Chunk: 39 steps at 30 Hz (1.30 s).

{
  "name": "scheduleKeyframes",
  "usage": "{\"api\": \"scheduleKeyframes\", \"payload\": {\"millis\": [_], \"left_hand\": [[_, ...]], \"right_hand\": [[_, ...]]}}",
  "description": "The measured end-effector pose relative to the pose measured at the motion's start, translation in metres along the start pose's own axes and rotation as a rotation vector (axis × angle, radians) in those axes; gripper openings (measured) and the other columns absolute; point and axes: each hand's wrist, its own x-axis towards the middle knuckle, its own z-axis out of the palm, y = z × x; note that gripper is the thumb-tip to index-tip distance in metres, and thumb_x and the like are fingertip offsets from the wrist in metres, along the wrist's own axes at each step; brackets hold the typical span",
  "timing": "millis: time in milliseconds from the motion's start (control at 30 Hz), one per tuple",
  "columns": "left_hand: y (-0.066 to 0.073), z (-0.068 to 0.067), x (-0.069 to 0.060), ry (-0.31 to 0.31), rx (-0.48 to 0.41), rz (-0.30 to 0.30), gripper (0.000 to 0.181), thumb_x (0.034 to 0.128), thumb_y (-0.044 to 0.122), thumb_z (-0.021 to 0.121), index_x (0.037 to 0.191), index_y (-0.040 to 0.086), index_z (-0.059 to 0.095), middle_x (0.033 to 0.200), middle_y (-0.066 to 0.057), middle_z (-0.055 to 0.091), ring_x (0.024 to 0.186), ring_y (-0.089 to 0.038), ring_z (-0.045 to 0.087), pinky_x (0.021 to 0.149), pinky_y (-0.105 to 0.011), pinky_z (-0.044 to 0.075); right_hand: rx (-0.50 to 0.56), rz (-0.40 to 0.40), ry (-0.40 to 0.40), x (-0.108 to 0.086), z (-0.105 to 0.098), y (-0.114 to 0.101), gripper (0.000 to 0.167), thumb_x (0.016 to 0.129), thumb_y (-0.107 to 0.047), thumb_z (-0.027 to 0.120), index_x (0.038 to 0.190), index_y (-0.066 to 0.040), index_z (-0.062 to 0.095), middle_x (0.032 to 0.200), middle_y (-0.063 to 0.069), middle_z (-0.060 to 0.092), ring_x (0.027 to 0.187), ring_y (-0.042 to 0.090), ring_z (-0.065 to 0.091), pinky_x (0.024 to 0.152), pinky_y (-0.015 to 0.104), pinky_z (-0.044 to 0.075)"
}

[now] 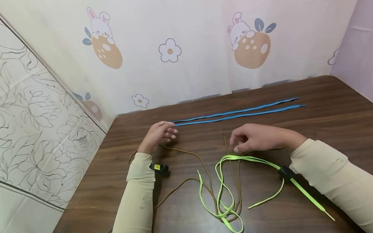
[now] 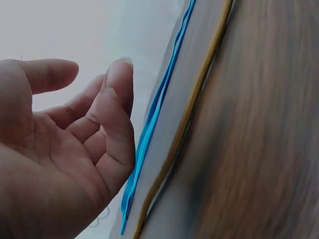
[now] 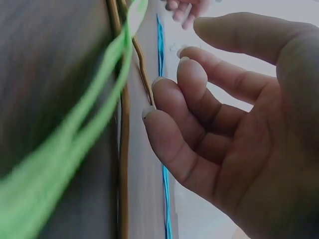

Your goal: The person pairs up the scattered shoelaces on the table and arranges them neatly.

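Note:
A blue shoelace point(image 1: 226, 118) lies doubled in two nearly parallel strands across the back of the table. My left hand point(image 1: 158, 135) hovers by its left end, fingers loosely curled; the left wrist view shows nothing in the palm point(image 2: 65, 149). Nearer the middle, my right hand point(image 1: 255, 137) is held above the laces with fingers bent and nothing between them, as the right wrist view also shows. Below it a bright green shoelace point(image 1: 232, 157) lies in loose loops, partly hidden by the right wrist. A thin brown lace point(image 1: 187, 152) tangles with the green one.
The dark wooden table point(image 1: 180, 103) meets a wall cover point(image 1: 196, 37) printed with rabbits and flowers at the back. A white panel point(image 1: 35, 111) with line-drawn flowers stands at the left. Black devices point(image 1: 286, 173) sit on both wrists.

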Motion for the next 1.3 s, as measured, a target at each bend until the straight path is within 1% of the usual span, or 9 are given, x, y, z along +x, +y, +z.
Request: {"api": "scheduleKeyframes", "payload": {"millis": [133, 267, 467, 633, 800, 933, 1033, 1100, 1300], "left_hand": [[0.003, 0.007, -0.001, -0.038, 0.028, 0.024, 0.041, 0.1054, 0.027, 0.053, 0.130, -0.005, 0.058, 0.106, -0.018, 0.070, 0.078, -0.015, 0.068, 0.069, -0.027, 0.054], [0.008, 0.015, -0.003, -0.056, 0.067, 0.024, 0.040, 0.1055, 0.028, 0.053, 0.129, -0.004, 0.058, 0.103, -0.014, 0.071, 0.080, -0.017, 0.068, 0.072, -0.029, 0.055], [0.012, 0.025, -0.005, -0.094, 0.102, 0.030, 0.040, 0.1036, 0.029, 0.057, 0.128, -0.003, 0.058, 0.107, -0.019, 0.071, 0.083, -0.020, 0.069, 0.072, -0.029, 0.055], [0.013, 0.031, -0.005, -0.134, 0.128, 0.029, 0.039, 0.1031, 0.029, 0.058, 0.127, -0.002, 0.060, 0.105, -0.016, 0.071, 0.083, -0.020, 0.069, 0.072, -0.030, 0.055], [0.015, 0.037, -0.006, -0.165, 0.164, 0.027, 0.039, 0.1036, 0.031, 0.057, 0.127, 0.000, 0.061, 0.102, -0.013, 0.072, 0.084, -0.020, 0.070, 0.072, -0.030, 0.055], [0.017, 0.042, -0.006, -0.189, 0.178, 0.023, 0.041, 0.1035, 0.033, 0.057, 0.129, 0.001, 0.060, 0.102, -0.011, 0.073, 0.086, -0.021, 0.071, 0.072, -0.030, 0.055], [0.020, 0.045, -0.007, -0.210, 0.188, 0.032, 0.041, 0.1037, 0.033, 0.057, 0.129, 0.001, 0.060, 0.103, -0.011, 0.073, 0.087, -0.022, 0.071, 0.072, -0.030, 0.055], [0.021, 0.046, -0.007, -0.224, 0.195, 0.042, 0.042, 0.1037, 0.034, 0.057, 0.129, 0.001, 0.061, 0.104, -0.012, 0.073, 0.088, -0.023, 0.071, 0.073, -0.032, 0.056], [0.022, 0.050, -0.008, -0.266, 0.210, 0.060, 0.041, 0.1044, 0.033, 0.055, 0.129, 0.000, 0.060, 0.105, -0.013, 0.072, 0.089, -0.024, 0.071, 0.074, -0.035, 0.056]], "right_hand": [[-0.034, -0.040, -0.042, 0.003, 0.006, -0.004, 0.018, 0.096, -0.025, 0.068, 0.112, -0.016, 0.068, 0.076, -0.003, 0.057, 0.066, 0.013, 0.052, 0.061, 0.030, 0.044], [-0.070, -0.082, -0.063, 0.004, 0.010, -0.007, 0.024, 0.095, -0.021, 0.069, 0.118, -0.017, 0.070, 0.073, -0.006, 0.055, 0.064, 0.009, 0.049, 0.062, 0.028, 0.043], [-0.092, -0.094, -0.091, 0.004, 0.014, -0.008, 0.031, 0.094, -0.019, 0.070, 0.125, -0.020, 0.070, 0.069, -0.007, 0.054, 0.060, 0.007, 0.047, 0.060, 0.027, 0.042], [-0.083, -0.084, -0.109, 0.005, 0.016, -0.006, 0.024, 0.094, -0.019, 0.071, 0.117, -0.024, 0.073, 0.068, -0.007, 0.056, 0.059, 0.007, 0.049, 0.058, 0.026, 0.044], [-0.063, -0.069, -0.106, 0.006, 0.019, -0.004, 0.015, 0.093, -0.018, 0.072, 0.108, -0.022, 0.074, 0.071, -0.007, 0.060, 0.061, 0.008, 0.052, 0.058, 0.027, 0.044], [-0.072, -0.079, -0.093, 0.007, 0.020, -0.003, 0.019, 0.092, -0.017, 0.072, 0.110, -0.023, 0.073, 0.070, -0.006, 0.059, 0.061, 0.009, 0.052, 0.059, 0.027, 0.045], [-0.092, -0.090, -0.077, 0.007, 0.022, -0.003, 0.024, 0.091, -0.017, 0.073, 0.115, -0.023, 0.071, 0.070, -0.007, 0.058, 0.061, 0.008, 0.052, 0.060, 0.027, 0.046], [-0.096, -0.084, -0.067, 0.008, 0.022, -0.003, 0.024, 0.091, -0.017, 0.074, 0.114, -0.022, 0.071, 0.071, -0.007, 0.058, 0.062, 0.008, 0.053, 0.061, 0.028, 0.046], [-0.104, -0.063, -0.060, 0.009, 0.024, -0.005, 0.007, 0.090, -0.015, 0.073, 0.092, -0.021, 0.069, 0.070, -0.006, 0.055, 0.062, 0.009, 0.051, 0.060, 0.027, 0.044]]}}
